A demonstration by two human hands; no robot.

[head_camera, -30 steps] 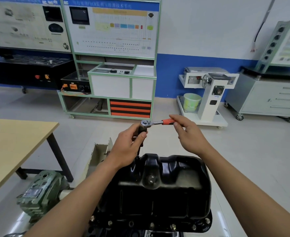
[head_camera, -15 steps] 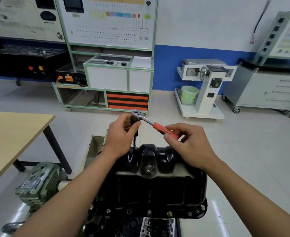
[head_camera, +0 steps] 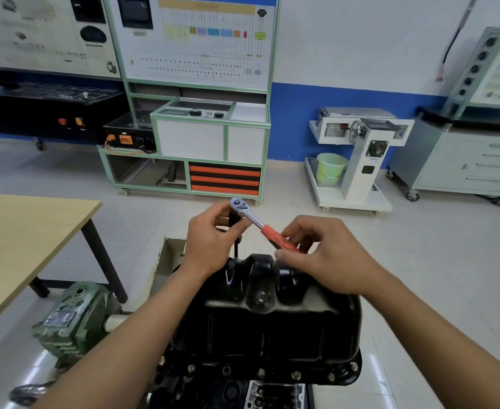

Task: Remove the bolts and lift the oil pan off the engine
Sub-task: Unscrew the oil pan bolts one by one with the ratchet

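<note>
Both forearms reach forward from the bottom corners and meet over the far end of the oil pan (head_camera: 272, 326). The left hand (head_camera: 210, 246) is raised with its back to the camera. Its grip is narrow: thumb and fingertips pinch the black extension bar (head_camera: 236, 249) just under the ratchet head. The right hand (head_camera: 328, 261) sits lower and to the right, knuckles up. Its grip is curled round the orange handle of the ratchet (head_camera: 257, 224), fingers on the far side and thumb on the near side.

The ratchet lies nearly level, its long axis running slantwise – chrome head far and left, orange handle near and right, pointing into the right palm. The extension bar stands close to upright beneath the head, and its lower end meets the pan's far-left rim.

The oil pan is black and glossy and sits on the engine (head_camera: 243, 394) in the lower middle of the view – flange down, rounded sump up. A row of bolts (head_camera: 296, 374) shows along its near flange.

To the left, a green gearbox (head_camera: 74, 320) sits on the floor beside a wooden worktop (head_camera: 21, 246).
</note>
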